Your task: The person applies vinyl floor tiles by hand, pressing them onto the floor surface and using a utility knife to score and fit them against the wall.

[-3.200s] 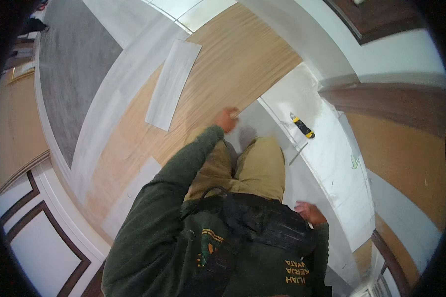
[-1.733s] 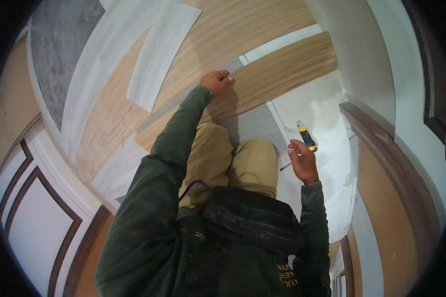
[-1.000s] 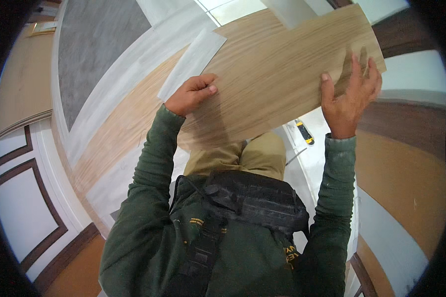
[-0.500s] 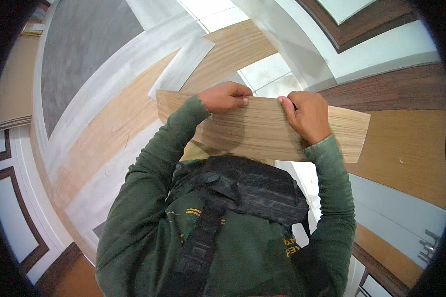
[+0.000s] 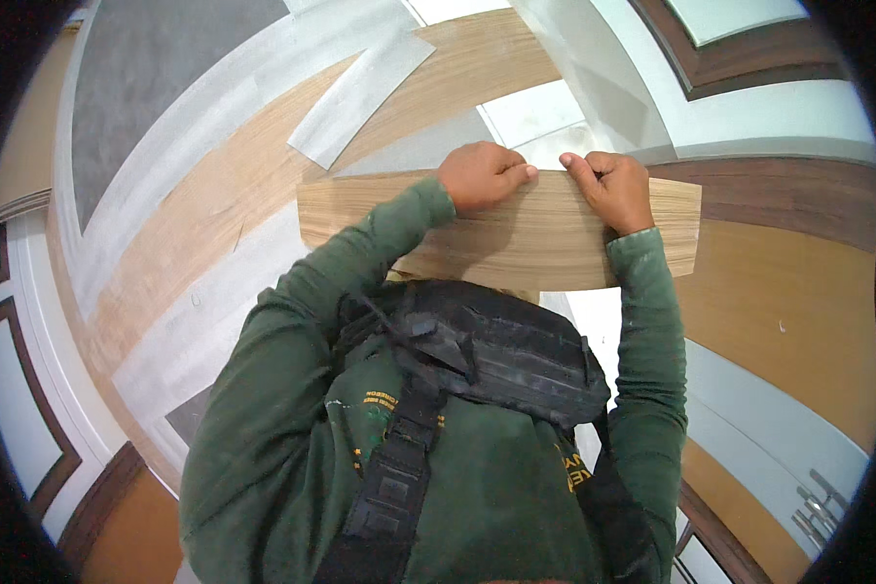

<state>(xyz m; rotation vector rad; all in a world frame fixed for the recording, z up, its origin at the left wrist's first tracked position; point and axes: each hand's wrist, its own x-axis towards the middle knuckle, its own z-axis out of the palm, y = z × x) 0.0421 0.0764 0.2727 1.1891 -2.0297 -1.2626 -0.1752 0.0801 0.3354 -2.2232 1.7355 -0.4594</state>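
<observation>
A light-brown wood-grain plank lies crosswise above my lap, covering most of my trousers. My left hand grips its far edge near the middle, thumb and fingers closed on it. A little to the right, my right hand grips the same edge, thumb up, fingers curled over it. Beyond the plank, a pale grey strip lies loose on wood-look flooring, beside an exposed patch of white tile. A black bag hangs across my front.
Pale and dark grey flooring extends to the upper left. White doors with brown trim and leaning tan boards stand at the left. A white wall with dark moulding and an orange-brown door panel border the right side.
Both hands have lifted a plank off the floor, turned it crosswise and drawn it toward my body. The yellow-and-black cutter seen earlier on the right is now out of sight.
</observation>
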